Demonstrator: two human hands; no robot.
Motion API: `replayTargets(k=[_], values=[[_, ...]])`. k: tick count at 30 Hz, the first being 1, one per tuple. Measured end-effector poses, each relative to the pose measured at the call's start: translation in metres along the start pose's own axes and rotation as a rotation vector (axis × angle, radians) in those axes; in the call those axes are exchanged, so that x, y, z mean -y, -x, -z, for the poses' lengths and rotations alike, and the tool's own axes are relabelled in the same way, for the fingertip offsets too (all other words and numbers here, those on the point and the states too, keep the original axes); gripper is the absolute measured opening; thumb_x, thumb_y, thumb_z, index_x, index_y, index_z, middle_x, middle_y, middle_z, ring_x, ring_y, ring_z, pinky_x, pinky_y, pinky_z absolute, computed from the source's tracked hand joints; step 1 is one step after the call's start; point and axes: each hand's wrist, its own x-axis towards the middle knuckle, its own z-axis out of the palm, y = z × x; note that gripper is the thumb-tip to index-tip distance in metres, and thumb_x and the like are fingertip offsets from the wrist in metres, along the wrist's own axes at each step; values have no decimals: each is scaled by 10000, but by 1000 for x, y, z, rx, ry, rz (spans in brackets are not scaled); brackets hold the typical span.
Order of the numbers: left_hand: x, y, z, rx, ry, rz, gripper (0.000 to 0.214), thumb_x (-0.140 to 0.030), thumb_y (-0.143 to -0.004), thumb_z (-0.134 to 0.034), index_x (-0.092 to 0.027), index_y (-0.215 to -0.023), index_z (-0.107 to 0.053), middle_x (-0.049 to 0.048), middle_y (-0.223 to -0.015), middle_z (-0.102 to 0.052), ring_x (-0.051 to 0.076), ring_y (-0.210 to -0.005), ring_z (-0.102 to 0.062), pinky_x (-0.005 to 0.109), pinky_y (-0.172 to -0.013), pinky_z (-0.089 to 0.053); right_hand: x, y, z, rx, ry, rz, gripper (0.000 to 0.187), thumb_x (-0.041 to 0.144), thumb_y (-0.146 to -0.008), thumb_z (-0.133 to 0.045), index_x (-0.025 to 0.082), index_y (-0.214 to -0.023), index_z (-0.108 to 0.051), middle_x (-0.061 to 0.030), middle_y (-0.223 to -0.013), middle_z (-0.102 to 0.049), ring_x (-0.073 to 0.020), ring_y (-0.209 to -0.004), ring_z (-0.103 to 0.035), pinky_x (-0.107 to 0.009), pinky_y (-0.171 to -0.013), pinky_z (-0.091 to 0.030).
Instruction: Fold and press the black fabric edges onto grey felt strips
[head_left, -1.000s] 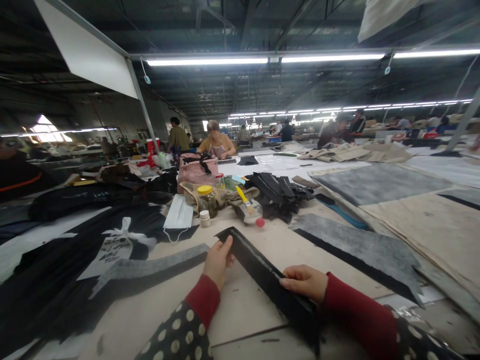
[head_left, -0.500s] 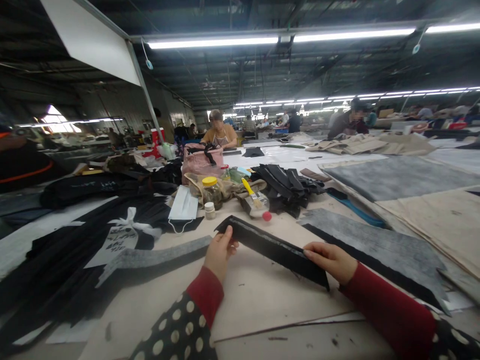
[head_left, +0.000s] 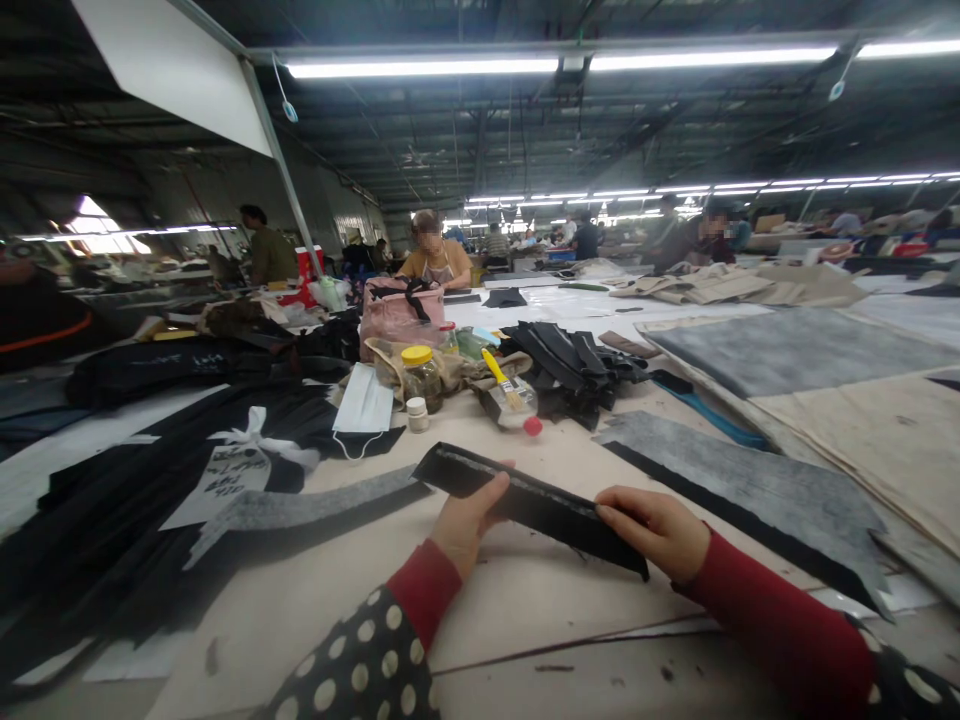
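Observation:
A long black fabric strip with a greyish line along its upper edge is held slantwise above the table, its left end higher than its right. My left hand pinches it left of the middle, thumb on the near face and fingers behind. Toward the right end, my right hand grips the upper edge between thumb and fingers. Beyond the strip, a grey-and-black fabric piece lies flat to the right. Another grey-topped piece lies to the left.
A dark cloth pile with a handwritten tag spreads over the left side. Farther back sit a face mask, a yellow-lidded jar, a small white bottle, a yellow-handled brush and black fabric scraps. A co-worker is across the table.
My left hand has slid along the strip from its left end toward the middle. My right hand keeps its grip near the right end. The view has shifted slightly.

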Motion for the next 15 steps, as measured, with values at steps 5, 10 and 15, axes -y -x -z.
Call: replayTargets(k=[5,10,15], values=[[-3,-3,0,-160,56,-39,301,-232,-528,-742,-121,-789,-644,49,-818,-649,155,-750,-591,231,-627,-492,10,3,-17,1,46,41,246,350,-785,-400,194,-751,-588,-12,-623,-575,-115,-563,-483,-233,-537,-345],[-6,-4,2,-191,53,-67,246,-189,-515,-747,-112,-727,-647,43,-772,-652,148,-726,-594,226,-623,-496,9,0,-23,85,-108,-40,240,353,-768,-419,177,-722,-576,-6,-597,-553,-107,-547,-468,-225,-519,-349],[-10,-4,2,-151,109,-18,271,-266,-598,-700,-98,-800,-635,55,-784,-627,134,-705,-579,201,-565,-485,14,-1,-11,51,-110,-29,260,350,-781,-398,172,-759,-586,-17,-643,-571,-121,-595,-496,-233,-558,-376]])
